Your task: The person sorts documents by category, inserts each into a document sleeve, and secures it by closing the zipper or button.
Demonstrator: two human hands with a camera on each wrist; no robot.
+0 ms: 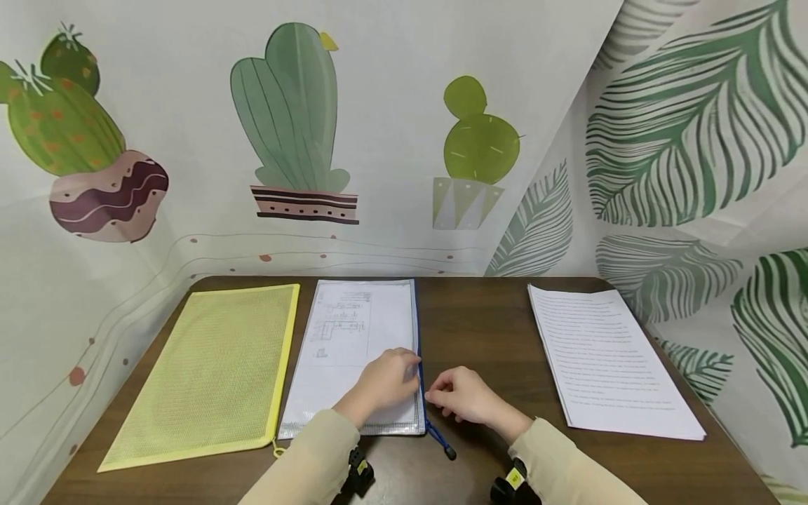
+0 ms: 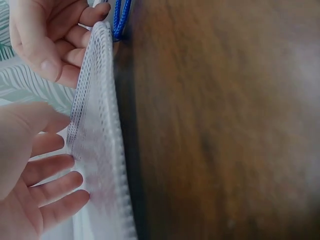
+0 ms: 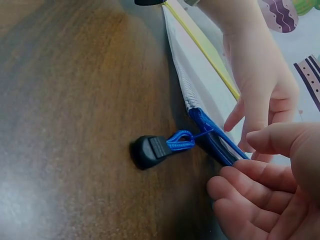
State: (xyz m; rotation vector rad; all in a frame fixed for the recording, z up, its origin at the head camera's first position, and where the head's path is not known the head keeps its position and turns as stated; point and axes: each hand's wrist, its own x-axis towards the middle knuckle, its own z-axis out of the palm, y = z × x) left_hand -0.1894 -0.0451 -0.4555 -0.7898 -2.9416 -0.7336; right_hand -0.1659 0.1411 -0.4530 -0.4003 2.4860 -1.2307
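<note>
A clear mesh zip pouch [image 1: 344, 382] with white printed sheets inside lies on the table, blue zipper [image 3: 220, 137] along its right edge. My left hand [image 1: 386, 379] is over its lower right part, fingers [image 2: 52, 167] spread beside the edge in the left wrist view. My right hand [image 1: 463, 394] is just right of the zipper, fingers loosely bent, fingertips right at the edge. Between its thumb and forefinger a gap shows in the right wrist view. A blue cord pull with a black end [image 3: 150, 151] hangs off the pouch's near right corner.
To the left lies a yellow mesh zip pouch [image 1: 211, 379]. A stack of printed paper [image 1: 609, 361] is at the right side of the brown table [image 1: 482, 315]. Behind the table hangs a white cloth [image 1: 391, 126] printed with cacti and leaves.
</note>
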